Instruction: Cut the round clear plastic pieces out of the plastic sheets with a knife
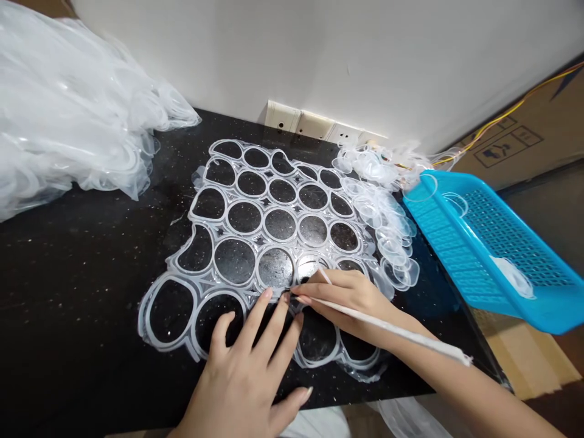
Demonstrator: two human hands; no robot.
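Observation:
A translucent, rubbery-looking sheet (249, 239) with rows of round openings lies on the black countertop. My left hand (246, 365) rests at its near side, fingers spread, fingertips touching the sheet between two rows. In my right hand (349, 295) is a slender white-wrapped tool (387, 325), gripped like a pen. Its dark tip meets the sheet beside my left fingertips; the exact kind of tool cannot be made out. Part of the sheet is hidden under both hands.
Loose translucent rings (387, 225) are heaped along the sheet's right edge. Further right, a blue plastic basket (438, 237) holds several thin pieces. A large pile of translucent sheets (82, 103) stands at the left. Wall sockets (314, 125) and yellow wires (497, 125) are behind.

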